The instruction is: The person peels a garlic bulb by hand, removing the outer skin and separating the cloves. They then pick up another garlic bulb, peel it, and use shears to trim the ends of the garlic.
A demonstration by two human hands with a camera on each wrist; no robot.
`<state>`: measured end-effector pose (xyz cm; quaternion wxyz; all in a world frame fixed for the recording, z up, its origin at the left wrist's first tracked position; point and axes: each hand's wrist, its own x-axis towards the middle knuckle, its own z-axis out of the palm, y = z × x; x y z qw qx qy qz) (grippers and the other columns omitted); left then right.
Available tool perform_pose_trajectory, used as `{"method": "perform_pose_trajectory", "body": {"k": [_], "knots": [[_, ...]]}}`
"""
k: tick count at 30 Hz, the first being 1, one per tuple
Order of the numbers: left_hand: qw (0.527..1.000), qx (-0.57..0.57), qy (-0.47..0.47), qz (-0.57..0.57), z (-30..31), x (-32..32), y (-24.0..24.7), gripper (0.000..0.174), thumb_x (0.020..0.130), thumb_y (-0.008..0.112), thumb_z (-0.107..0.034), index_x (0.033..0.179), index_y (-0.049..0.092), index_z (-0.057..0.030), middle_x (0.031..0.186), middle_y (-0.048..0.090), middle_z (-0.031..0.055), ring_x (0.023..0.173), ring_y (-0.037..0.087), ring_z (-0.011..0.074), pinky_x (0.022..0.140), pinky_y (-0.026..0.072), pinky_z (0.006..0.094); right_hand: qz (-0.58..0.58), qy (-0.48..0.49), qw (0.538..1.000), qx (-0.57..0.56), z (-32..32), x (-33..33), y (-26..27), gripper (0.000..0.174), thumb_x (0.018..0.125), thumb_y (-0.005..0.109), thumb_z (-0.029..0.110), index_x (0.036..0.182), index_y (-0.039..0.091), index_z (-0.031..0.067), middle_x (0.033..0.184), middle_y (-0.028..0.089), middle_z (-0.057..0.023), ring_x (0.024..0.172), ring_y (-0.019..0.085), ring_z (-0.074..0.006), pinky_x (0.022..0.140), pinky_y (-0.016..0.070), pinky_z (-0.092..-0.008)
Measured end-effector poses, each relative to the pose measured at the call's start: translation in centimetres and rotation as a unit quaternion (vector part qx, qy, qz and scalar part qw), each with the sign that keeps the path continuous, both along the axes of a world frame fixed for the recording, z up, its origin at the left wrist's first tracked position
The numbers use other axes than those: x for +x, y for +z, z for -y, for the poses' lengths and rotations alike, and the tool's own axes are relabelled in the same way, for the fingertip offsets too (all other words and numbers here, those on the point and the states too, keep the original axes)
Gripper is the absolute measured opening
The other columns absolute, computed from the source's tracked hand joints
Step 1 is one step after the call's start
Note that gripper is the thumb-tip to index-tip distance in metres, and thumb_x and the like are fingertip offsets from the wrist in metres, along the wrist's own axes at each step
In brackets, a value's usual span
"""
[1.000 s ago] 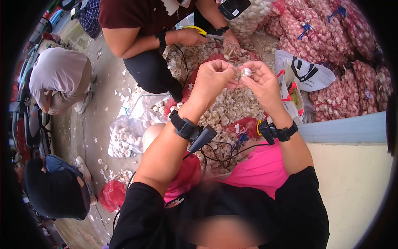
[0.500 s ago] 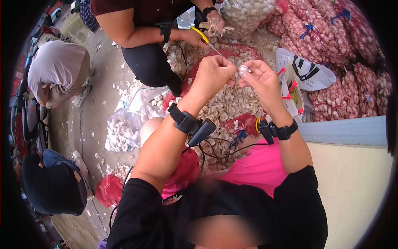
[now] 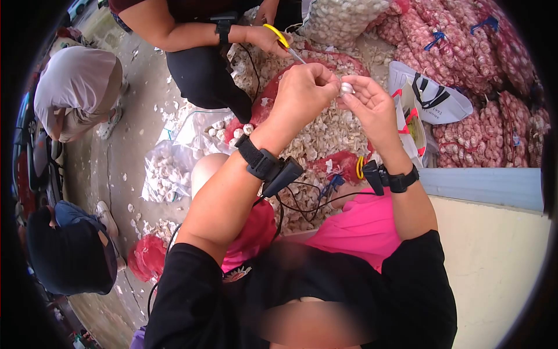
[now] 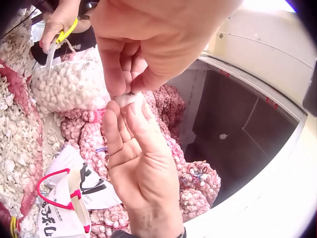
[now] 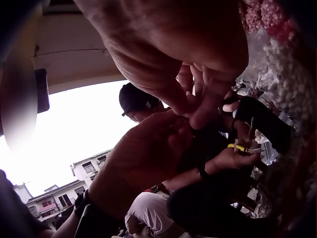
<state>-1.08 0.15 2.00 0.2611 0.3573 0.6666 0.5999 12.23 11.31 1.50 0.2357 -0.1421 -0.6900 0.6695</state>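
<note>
Garlic (image 3: 347,88) is held up over the heap of skins (image 3: 326,135), the right hand (image 3: 372,110) gripping it between thumb and fingers, the left hand (image 3: 303,96) pinching at it with bent fingers. Beyond, another person's hand holds yellow scissors (image 3: 280,37); a white bag (image 3: 452,108) sits beside the skins, near full net bags (image 3: 444,55).

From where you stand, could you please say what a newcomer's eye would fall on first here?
Probably the bulky, reddish net sacks of garlic at the head view's upper right. Then the yellow-handled scissors in another person's hand near its top, and the white garlic bulb held centrally in the right hand, with the left hand pinching at it.
</note>
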Motion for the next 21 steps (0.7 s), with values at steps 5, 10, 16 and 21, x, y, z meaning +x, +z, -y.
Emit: {"method": "perform_pose_trajectory", "body": {"k": [5, 10, 16, 21], "knots": [[0.989, -0.051, 0.049, -0.128, -0.13, -0.04, -0.10, 0.014, 0.086, 0.067, -0.012, 0.085, 0.067, 0.0021, 0.072, 0.065, 0.0036, 0.060, 0.058, 0.0070, 0.056, 0.0474, 0.0230, -0.009, 0.018, 0.991, -0.130, -0.42, 0.15, 0.27, 0.029, 0.093, 0.058, 0.007, 0.120, 0.054, -0.0033, 0.109, 0.064, -0.0105, 0.091, 0.065, -0.0161, 0.081, 0.0558, -0.0300], [0.994, 0.065, 0.022, -0.083, -0.30, 0.29, -0.22, 0.014, 0.085, 0.070, -0.011, 0.087, 0.066, 0.0024, 0.073, 0.065, 0.0036, 0.062, 0.057, 0.0062, 0.057, 0.0478, 0.0240, -0.008, -0.003, 0.996, -0.088, -0.48, 0.19, 0.60, 0.030, 0.093, 0.059, 0.008, 0.120, 0.054, -0.0040, 0.107, 0.064, -0.0108, 0.090, 0.065, -0.0164, 0.081, 0.0561, -0.0311], [0.992, 0.015, 0.001, -0.123, -0.23, 0.25, -0.09, 0.014, 0.085, 0.069, -0.012, 0.089, 0.066, 0.0005, 0.073, 0.066, 0.0036, 0.066, 0.059, 0.0084, 0.059, 0.0480, 0.0265, 0.009, -0.003, 0.999, -0.040, -0.06, 0.29, 0.45, 0.030, 0.092, 0.060, 0.008, 0.120, 0.054, -0.0038, 0.105, 0.064, -0.0105, 0.090, 0.065, -0.0161, 0.081, 0.0559, -0.0311], [0.975, -0.060, 0.067, -0.203, -0.17, 0.24, -0.65, 0.017, 0.085, 0.068, -0.015, 0.092, 0.066, 0.0004, 0.072, 0.067, 0.0082, 0.066, 0.062, 0.0168, 0.062, 0.0492, 0.0316, 0.000, 0.010, 0.993, -0.117, -0.28, 0.12, 0.35, 0.029, 0.093, 0.059, 0.007, 0.120, 0.053, -0.0020, 0.107, 0.062, -0.0093, 0.091, 0.065, -0.0160, 0.081, 0.0551, -0.0297]]}}
